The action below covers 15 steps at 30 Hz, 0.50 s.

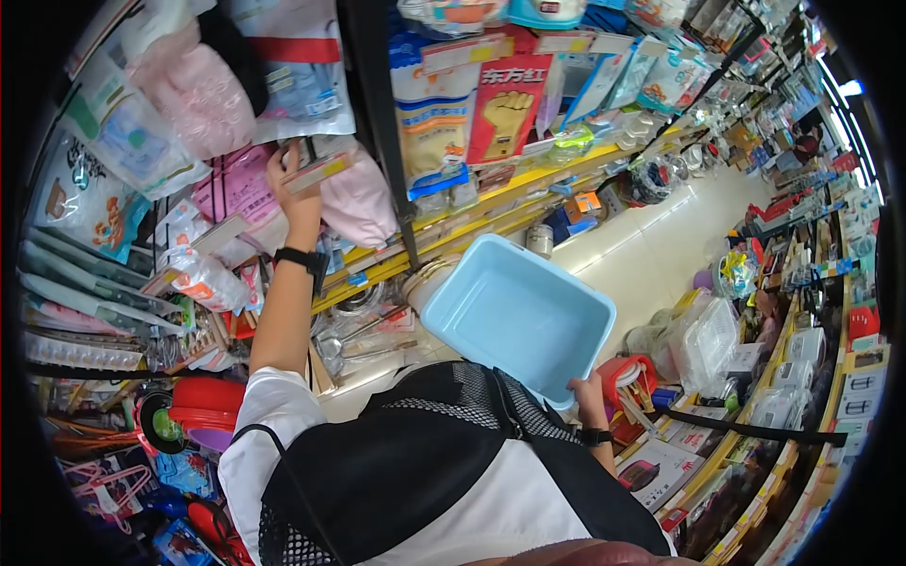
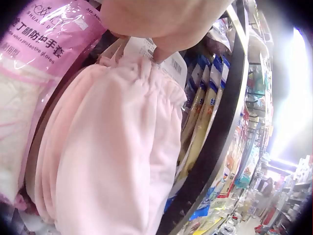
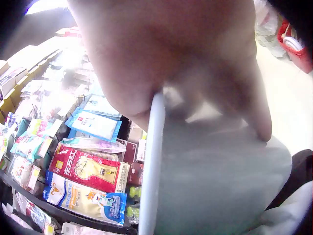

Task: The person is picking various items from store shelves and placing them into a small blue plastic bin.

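Note:
My left hand (image 1: 296, 181) reaches up to the hanging goods on the left rack. Its fingers pinch the top of a stack of pink oversleeves (image 2: 117, 147) by the white card (image 2: 173, 63), and the gathered cloth hangs below. Beside them hangs a pink bag of protective gloves (image 2: 44, 54). At my front, my right hand (image 1: 591, 401) grips the rim of a light blue plastic basin (image 1: 514, 311), which is tilted and has nothing in it. The thumb side and fingers lie on either side of the rim in the right wrist view.
A black rack post (image 1: 382, 123) stands right of the oversleeves. Past it, packets hang over yellow-edged shelves (image 1: 491, 203). A pale tiled aisle (image 1: 651, 236) runs ahead, with crowded shelves along its right side and a red basket (image 1: 628, 377) near my right hand.

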Motion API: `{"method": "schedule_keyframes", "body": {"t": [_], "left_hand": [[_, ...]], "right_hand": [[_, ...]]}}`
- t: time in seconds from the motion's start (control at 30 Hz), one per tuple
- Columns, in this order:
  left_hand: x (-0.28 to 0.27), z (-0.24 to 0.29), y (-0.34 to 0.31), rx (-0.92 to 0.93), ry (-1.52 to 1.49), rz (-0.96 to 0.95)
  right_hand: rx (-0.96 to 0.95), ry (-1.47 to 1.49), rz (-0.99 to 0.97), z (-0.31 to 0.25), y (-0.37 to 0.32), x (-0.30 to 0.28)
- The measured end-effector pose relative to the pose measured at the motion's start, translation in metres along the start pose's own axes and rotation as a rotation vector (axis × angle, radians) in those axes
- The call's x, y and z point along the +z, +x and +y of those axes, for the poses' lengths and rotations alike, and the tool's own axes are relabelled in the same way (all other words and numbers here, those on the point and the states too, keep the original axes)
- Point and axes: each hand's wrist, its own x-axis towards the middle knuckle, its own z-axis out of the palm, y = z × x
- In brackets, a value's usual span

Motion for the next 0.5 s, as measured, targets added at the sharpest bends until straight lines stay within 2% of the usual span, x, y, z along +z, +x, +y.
{"method": "schedule_keyframes", "body": {"t": [0.07,0.13,0.2,0.27,0.33,0.4,0.47,0.5], "left_hand": [[-0.006,0.017,-0.020,-0.054,-0.011,0.021],[-0.005,0.021,-0.055,-0.070,0.127,-0.028],[-0.013,0.051,-0.090,-0.173,0.081,0.018],[-0.011,0.070,-0.147,-0.291,0.154,-0.101],[-0.005,0.097,-0.204,-0.332,0.016,-0.315],[0.013,0.131,-0.251,-0.610,-0.360,-0.565],[0.032,0.174,-0.266,-0.860,-0.525,-0.954],[0.037,0.212,-0.263,-1.039,-0.637,-0.979]], "right_hand": [[0.003,0.017,0.017,0.020,0.009,-0.011],[0.031,0.041,0.034,0.031,0.024,-0.024],[0.016,0.040,0.013,0.029,0.043,-0.046],[0.002,0.035,-0.012,0.023,0.062,-0.078],[-0.051,0.103,-0.054,0.012,0.078,-0.110],[-0.070,0.119,-0.066,-0.002,0.089,-0.140],[-0.072,0.162,-0.085,-0.002,0.105,-0.170],[-0.069,0.160,-0.095,-0.001,0.112,-0.186]]}}
